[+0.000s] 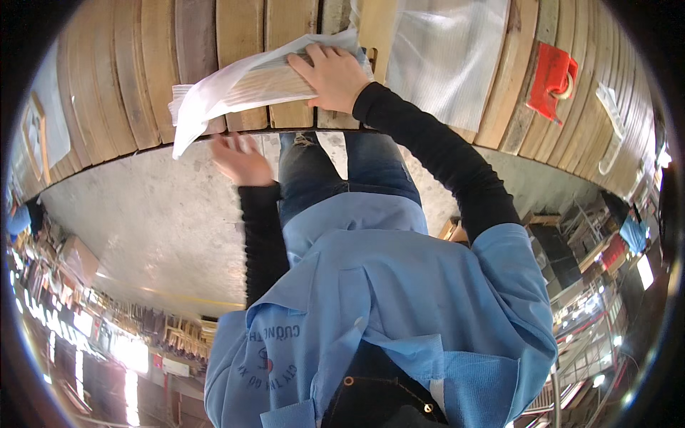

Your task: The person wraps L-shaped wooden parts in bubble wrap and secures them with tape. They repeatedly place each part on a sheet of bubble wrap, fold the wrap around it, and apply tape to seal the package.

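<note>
A long, pale wooden-looking piece lies under a white, translucent wrapping sheet near the front edge of a slatted wooden table. One corner of the sheet hangs over that edge on the left. Across the right part of the wrapped piece lies my right hand, fingers spread, pressing the sheet down. My left hand is just off the table edge, close to the hanging corner and apart from it. Its fingers are stretched out and a little blurred, with nothing visible in them. What exactly the sheet covers is partly hidden.
Another white wrapping sheet lies on the table to the right, beside a wooden board. Farther right are a red tape dispenser and a crumpled clear strip. A wooden frame lies on the table's far left.
</note>
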A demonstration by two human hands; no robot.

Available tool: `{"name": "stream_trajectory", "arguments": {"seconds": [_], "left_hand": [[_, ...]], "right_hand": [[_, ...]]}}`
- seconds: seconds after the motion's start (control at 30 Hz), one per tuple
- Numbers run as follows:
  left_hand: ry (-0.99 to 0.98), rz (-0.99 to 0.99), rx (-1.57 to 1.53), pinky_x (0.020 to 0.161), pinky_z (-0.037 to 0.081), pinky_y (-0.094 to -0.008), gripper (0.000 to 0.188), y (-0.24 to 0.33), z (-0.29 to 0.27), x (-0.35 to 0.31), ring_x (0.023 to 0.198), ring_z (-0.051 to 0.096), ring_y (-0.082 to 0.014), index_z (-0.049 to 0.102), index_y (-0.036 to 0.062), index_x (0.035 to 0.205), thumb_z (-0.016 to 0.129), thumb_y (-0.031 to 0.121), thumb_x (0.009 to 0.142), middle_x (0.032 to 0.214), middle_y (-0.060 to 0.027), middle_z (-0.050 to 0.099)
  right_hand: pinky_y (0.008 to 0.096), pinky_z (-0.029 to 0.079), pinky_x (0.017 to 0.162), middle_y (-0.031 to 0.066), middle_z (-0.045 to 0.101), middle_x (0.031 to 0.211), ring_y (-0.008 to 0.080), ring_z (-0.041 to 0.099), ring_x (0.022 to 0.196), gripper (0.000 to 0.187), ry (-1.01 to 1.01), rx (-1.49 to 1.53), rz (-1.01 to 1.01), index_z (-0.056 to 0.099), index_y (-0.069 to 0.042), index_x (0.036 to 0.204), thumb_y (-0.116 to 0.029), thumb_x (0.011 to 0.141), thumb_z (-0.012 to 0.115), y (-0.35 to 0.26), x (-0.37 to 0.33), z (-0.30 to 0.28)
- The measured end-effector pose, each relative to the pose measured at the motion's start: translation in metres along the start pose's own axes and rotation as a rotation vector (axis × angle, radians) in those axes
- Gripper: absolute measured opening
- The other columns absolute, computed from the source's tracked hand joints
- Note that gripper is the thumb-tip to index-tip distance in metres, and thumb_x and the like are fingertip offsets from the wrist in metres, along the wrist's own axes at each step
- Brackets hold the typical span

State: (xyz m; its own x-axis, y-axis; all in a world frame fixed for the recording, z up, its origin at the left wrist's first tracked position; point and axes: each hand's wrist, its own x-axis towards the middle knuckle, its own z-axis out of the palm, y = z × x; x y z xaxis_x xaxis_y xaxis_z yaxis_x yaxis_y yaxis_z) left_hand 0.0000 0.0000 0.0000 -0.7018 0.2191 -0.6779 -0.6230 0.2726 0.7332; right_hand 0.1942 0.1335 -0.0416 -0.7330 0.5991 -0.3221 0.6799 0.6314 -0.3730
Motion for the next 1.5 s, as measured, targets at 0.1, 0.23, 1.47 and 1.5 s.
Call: {"name": "stream_trajectory", "arguments": {"seconds": [0.1, 0.23, 1.47, 1.5], "left_hand": [[0.067, -0.177, -0.011, 0.105, 0.039, -0.0437, 0.061, -0.043, 0.007, -0.047, 0.131, 0.044, -0.0246, 0.042, 0.0061, 0.147, 0.056, 0.042, 0.1, 0.146, -0.0074, 0.036], [-0.323, -0.091, 0.024, 0.101, 0.043, -0.0436, 0.061, -0.06, 0.059, -0.037, 0.124, 0.051, -0.0184, 0.047, 0.0086, 0.144, 0.071, 0.04, 0.096, 0.133, -0.0052, 0.055], [-0.441, 0.831, 0.711, 0.115, 0.037, -0.0452, 0.06, -0.04, 0.02, -0.101, 0.14, 0.044, -0.0313, 0.049, 0.0007, 0.145, 0.074, 0.012, 0.091, 0.152, -0.0179, 0.046], [-0.547, 0.97, 0.954, 0.117, 0.035, -0.0459, 0.063, -0.041, 0.008, -0.105, 0.144, 0.041, -0.032, 0.048, 0.0012, 0.147, 0.074, 0.012, 0.091, 0.156, -0.0186, 0.043]], "right_hand": [[0.0632, 0.034, 0.112, 0.0219, 0.045, 0.149, 0.0423, 0.041, 0.142, 0.093, 0.367, 0.01, -0.051, 0.042, -0.016, 0.15, -0.056, 0.076, 0.081, 0.003, 0.002, -0.032], [0.0579, 0.039, 0.108, 0.0194, 0.058, 0.133, 0.0386, 0.05, 0.132, 0.067, 0.872, 0.263, 0.062, 0.056, -0.015, 0.136, -0.044, 0.081, 0.078, 0.015, 0.013, -0.075], [0.0428, 0.054, 0.099, 0.0126, 0.065, 0.131, 0.0337, 0.064, 0.117, 0.08, 0.343, 0.694, -0.159, 0.054, -0.011, 0.135, -0.037, 0.068, 0.09, 0.019, -0.049, -0.051], [0.0428, 0.053, 0.1, 0.0125, 0.065, 0.132, 0.0333, 0.064, 0.119, 0.081, 0.312, 0.767, -0.171, 0.054, -0.011, 0.137, -0.037, 0.069, 0.09, 0.023, -0.051, -0.058]]}}
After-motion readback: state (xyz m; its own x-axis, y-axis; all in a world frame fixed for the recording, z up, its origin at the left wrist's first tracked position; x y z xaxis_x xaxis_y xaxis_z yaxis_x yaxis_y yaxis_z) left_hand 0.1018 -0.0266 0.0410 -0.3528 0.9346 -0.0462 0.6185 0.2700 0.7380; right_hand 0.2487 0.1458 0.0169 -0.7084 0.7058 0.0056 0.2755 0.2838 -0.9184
